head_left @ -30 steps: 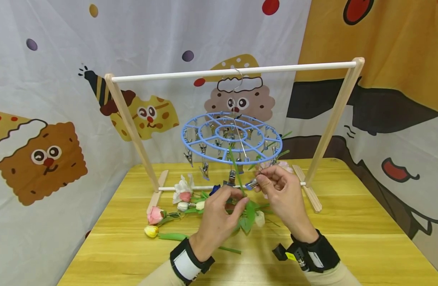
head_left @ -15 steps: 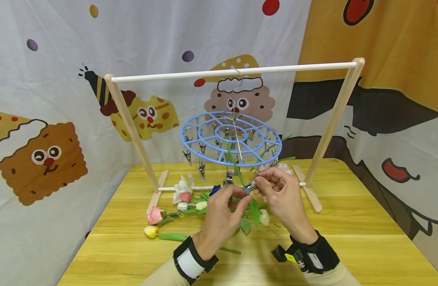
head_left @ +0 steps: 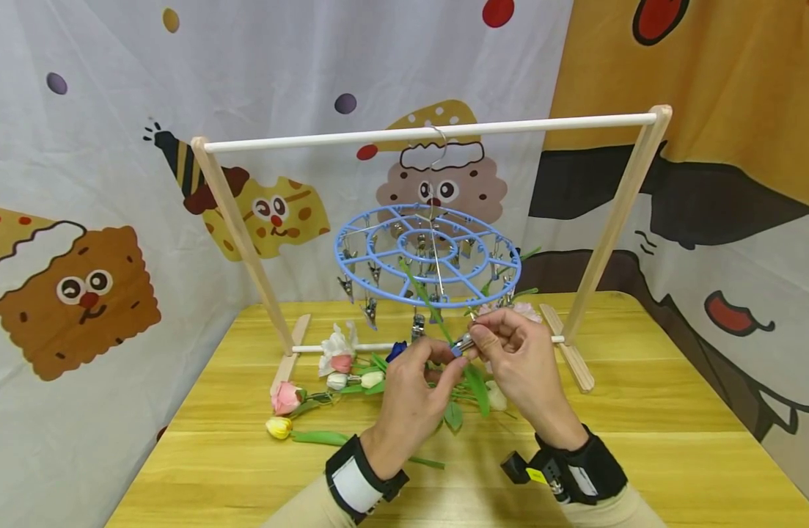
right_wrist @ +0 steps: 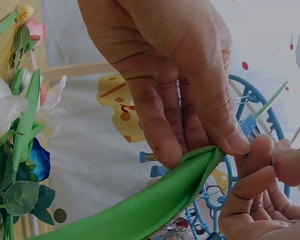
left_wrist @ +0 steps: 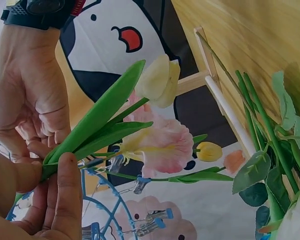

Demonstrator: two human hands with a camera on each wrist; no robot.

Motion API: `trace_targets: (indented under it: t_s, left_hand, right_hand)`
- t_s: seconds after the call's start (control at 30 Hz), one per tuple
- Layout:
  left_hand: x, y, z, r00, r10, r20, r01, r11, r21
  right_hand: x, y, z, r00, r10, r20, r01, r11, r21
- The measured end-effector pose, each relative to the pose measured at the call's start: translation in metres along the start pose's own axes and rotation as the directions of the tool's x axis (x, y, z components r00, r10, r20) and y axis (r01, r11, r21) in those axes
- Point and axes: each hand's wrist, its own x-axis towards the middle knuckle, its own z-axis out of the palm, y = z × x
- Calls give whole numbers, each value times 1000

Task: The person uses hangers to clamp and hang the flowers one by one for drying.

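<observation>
My left hand [head_left: 414,400] pinches the stem [head_left: 420,290] of a white tulip, its thumb and fingers at the base of the leaves [left_wrist: 97,117]. The tulip hangs head down, its bloom [left_wrist: 161,82] partly behind my right hand in the head view. My right hand [head_left: 519,363] pinches a small metal clip [head_left: 463,345] with blue tips, right at the stem beside my left fingertips. In the right wrist view the clip's blue end [right_wrist: 248,124] overlaps the stem. Above both hands hangs a round blue clip hanger [head_left: 430,257] carrying several metal clips.
A wooden rack [head_left: 615,220] with a white top bar [head_left: 325,138] bears the hanger. A pink flower [left_wrist: 165,145] hangs behind the hands. On the table [head_left: 655,411] lie several artificial flowers, among them a pink rose [head_left: 287,398], a yellow tulip [head_left: 279,427] and a white flower [head_left: 338,348].
My left hand has moved slightly right, bringing the stem up to the clip. The stem's upper end has swung left and the bloom right. My right hand has barely moved.
</observation>
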Motion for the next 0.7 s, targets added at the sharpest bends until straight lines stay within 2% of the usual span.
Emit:
trace_targets:
  t_s: [0.23,0.4,0.53,0.7]
  left_hand:
    - [1,3,1,999,-38,7,38,999,5]
    - [2,3,2,999,-44,13,44,999,20]
    - [1,3,1,999,-40,17,40,999,36]
    - [0,5,-1,995,-80,64,78,996,44]
  right_hand:
    - [0,-3,1,1000,12,2,-12,1000,9]
    - [2,-3,0,999,29,21,-29,1000,-6]
    - [2,-2,0,999,15,34,-14,1000,-22]
    - [1,1,-1,999,3,44,-3,1000,-8]
